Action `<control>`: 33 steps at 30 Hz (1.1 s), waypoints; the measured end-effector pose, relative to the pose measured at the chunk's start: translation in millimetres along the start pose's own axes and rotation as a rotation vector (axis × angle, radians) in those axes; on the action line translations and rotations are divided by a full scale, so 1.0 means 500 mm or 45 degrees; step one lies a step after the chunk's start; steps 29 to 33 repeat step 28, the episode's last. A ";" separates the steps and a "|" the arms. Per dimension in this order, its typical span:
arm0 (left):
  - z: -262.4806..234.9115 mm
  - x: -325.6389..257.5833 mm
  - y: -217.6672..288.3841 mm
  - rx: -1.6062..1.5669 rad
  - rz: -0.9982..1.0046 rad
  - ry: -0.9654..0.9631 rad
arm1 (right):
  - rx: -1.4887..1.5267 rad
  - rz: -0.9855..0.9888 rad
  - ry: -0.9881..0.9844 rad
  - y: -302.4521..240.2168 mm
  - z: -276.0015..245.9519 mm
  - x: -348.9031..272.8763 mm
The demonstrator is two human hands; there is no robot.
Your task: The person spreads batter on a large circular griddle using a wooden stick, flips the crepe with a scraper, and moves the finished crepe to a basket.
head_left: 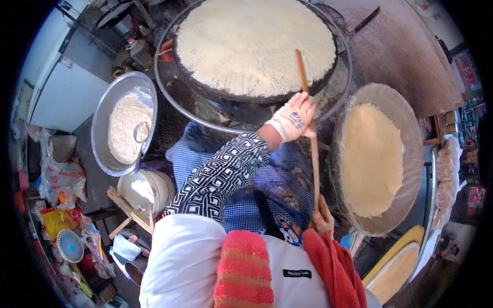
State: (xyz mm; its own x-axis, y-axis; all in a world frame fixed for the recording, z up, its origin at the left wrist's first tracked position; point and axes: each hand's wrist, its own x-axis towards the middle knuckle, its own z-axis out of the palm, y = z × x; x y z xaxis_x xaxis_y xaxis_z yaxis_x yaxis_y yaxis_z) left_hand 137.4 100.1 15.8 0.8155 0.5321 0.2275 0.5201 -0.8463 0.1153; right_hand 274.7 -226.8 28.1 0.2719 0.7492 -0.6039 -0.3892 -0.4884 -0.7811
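A long thin wooden stick (315, 169) runs from near my body up over the edge of a large round griddle (221, 94). A pale, thin flatbread (254, 43) covers the griddle nearly to its rim, and the stick's flat far end lies over its near right part. My left hand (292, 119), in a light fingerless wrap, is closed around the middle of the stick. Lower down, my right hand (322, 218) grips the stick's near end close to my waist. Red cloth (334, 267) hangs by the right wrist.
A metal ring (163, 97) surrounds the griddle. Left are a metal basin (98, 138) of pale batter or flour with a ladle (141, 132), and a white bucket (163, 187). At right, a plastic-lined basket (411, 154) holds round yellowish flatbread (372, 159). A brown board (405, 61) stands beyond.
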 end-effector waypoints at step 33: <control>-0.068 -0.436 -0.216 0.339 -0.643 -0.223 | -0.494 -0.130 -0.721 -0.145 0.407 0.172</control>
